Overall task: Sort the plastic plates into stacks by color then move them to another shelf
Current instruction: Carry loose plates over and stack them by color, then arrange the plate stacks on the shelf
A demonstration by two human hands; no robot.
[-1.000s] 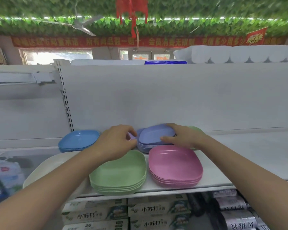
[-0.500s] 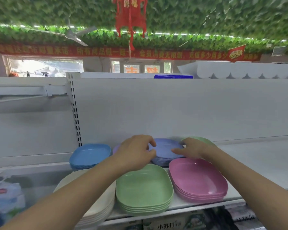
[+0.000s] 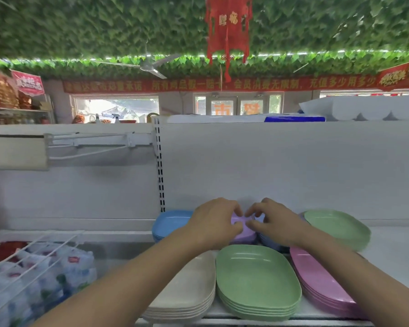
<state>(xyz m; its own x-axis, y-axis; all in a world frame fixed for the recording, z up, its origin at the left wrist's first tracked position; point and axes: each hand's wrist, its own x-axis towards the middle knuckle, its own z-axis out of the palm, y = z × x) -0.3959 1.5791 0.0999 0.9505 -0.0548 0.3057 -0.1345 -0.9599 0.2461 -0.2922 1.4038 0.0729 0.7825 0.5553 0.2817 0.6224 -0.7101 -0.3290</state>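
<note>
Your left hand (image 3: pixel 216 223) and right hand (image 3: pixel 275 221) cover most of the lilac plastic plate (image 3: pixel 244 228) at the back of the white shelf (image 3: pixel 392 253); whether either hand grips it cannot be told. Your right forearm hides much of the stack of pink plastic plates (image 3: pixel 316 279). The stack of blue plastic plates (image 3: pixel 169 223) is partly behind your left hand. The bagged goods under the white wire rack (image 3: pixel 28 251) at lower left are too blurred to identify. Both forearms run off the bottom edge.
</note>
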